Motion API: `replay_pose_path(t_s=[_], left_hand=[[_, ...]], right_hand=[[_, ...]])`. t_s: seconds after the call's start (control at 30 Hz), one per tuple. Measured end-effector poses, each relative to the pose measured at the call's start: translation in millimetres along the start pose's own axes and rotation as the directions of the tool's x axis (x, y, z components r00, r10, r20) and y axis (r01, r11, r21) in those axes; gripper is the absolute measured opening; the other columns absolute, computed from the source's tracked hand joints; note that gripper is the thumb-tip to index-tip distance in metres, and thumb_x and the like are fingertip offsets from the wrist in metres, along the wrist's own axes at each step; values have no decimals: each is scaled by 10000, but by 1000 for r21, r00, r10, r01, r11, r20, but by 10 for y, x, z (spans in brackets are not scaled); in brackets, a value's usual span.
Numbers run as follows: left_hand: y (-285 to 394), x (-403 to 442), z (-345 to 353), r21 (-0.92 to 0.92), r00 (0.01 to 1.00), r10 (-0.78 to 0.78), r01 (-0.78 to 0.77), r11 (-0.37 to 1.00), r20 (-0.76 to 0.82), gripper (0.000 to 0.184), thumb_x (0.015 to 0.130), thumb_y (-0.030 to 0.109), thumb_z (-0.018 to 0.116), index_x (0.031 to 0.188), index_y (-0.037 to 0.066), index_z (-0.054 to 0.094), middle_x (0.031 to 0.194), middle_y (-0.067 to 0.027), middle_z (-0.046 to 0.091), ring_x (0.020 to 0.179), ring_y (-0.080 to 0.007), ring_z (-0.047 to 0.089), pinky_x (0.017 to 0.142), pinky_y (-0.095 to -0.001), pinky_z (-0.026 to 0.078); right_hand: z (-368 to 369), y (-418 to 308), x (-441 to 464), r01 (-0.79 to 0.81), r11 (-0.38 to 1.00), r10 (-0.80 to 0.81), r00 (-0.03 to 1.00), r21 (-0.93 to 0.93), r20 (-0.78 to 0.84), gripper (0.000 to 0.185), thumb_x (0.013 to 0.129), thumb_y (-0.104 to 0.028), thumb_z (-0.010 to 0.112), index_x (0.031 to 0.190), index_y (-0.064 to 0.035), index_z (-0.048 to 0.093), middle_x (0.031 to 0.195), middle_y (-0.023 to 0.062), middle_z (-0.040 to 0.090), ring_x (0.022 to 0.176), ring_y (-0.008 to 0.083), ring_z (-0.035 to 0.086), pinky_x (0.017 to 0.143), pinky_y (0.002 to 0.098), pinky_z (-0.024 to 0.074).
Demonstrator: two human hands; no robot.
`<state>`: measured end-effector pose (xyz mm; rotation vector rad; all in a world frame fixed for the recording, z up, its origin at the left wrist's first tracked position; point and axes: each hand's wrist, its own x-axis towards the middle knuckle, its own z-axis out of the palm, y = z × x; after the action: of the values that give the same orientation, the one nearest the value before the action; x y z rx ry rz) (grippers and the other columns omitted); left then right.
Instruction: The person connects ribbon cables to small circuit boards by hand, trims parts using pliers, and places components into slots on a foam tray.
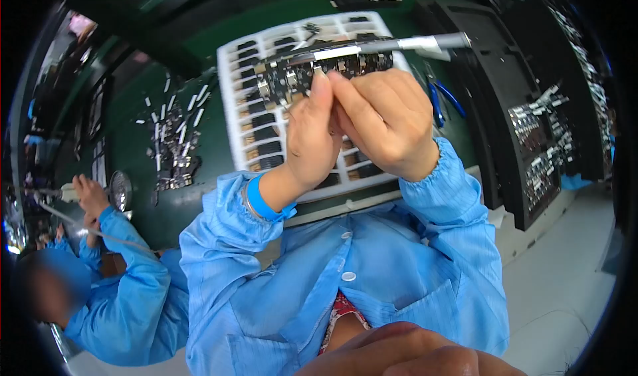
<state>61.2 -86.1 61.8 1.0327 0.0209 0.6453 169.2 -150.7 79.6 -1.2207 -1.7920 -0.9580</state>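
A black circuit board panel (299, 77) with small metal parts is held up over a white foam tray (229, 103). My left hand (309, 133) is closed at the panel's lower edge, thumb on its near face and the other fingers mostly hidden. Right beside that thumb, my right hand (385, 117) is curled, with thumb and index finger pinched together at the same edge. Whatever sits in that pinch is too small to make out. Along the panel's top runs a thin grey-white rod (432, 42), sticking out to the right. Dark pieces fill several slots of the tray.
Blue-handled pliers (444, 103) lie right of the tray. Black trays (495, 63) stand farther right, some holding small metallic parts (541, 133). Loose boards and white strips (176, 136) are heaped on the green mat at left. A co-worker in blue (126, 296) sits at lower left.
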Motion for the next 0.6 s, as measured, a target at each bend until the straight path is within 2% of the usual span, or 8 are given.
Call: replay_pose_path(t_s=[0.07,0.13,0.2,0.3,0.37,0.47,0.57,0.6], left_hand=[[80,107,-84,-107,988,-5,-11,994,-153,334,919,259,304,1003,4,502,932,-134,589,837,-189,579,756,-305,463],[86,168,-304,-224,979,-73,29,974,-191,258,898,224,383,952,10,516,912,-125,592,817,-194,588,730,-342,491],[55,205,-539,-229,965,-120,66,971,-233,187,873,197,451,920,28,515,867,-85,592,764,-161,592,707,-318,507],[14,256,-725,-285,954,-160,85,955,-253,161,865,183,467,915,36,513,824,-67,586,728,-146,589,661,-291,515],[0,287,-733,-336,937,-197,94,937,-290,143,863,170,470,912,42,509,801,-53,581,695,-132,586,610,-279,516],[-21,292,-728,-321,898,-249,130,938,-363,146,871,179,456,907,48,510,785,-44,580,668,-124,583,581,-277,511],[-111,276,-853,-372,869,-348,211,904,-352,217,858,259,479,906,53,530,797,-63,595,658,-155,589,584,-275,518],[-77,267,-815,-412,861,-378,225,883,-340,265,854,308,477,897,52,533,766,-69,595,641,-166,584,573,-288,514]], right_hand=[[-59,-15,1,43,996,-42,999,77,-11,293,535,-73,586,813,17,611,712,74,567,608,184,550,502,271,404],[-254,13,-36,41,995,-40,999,93,-11,309,521,-18,615,828,11,610,678,79,563,605,190,555,493,279,408],[-440,87,-99,-268,961,268,963,63,15,290,543,110,595,817,18,597,671,104,568,594,219,554,498,302,437],[-505,479,-535,-529,824,561,810,-202,168,187,694,15,591,881,1,580,815,150,579,728,285,570,625,322,461],[-538,650,-938,-526,744,657,688,-412,308,245,722,-93,603,940,9,557,900,166,567,812,295,558,698,347,451],[-568,652,-1299,-496,652,755,501,-574,424,334,725,-181,615,982,18,537,947,171,552,847,310,540,736,362,438],[-550,628,-1391,-431,657,737,539,-619,407,390,719,-218,622,1009,24,526,949,174,548,842,326,531,746,366,435],[-527,639,-1413,-399,670,704,610,-627,364,341,704,-219,627,937,16,547,891,169,552,797,334,532,709,381,442]])
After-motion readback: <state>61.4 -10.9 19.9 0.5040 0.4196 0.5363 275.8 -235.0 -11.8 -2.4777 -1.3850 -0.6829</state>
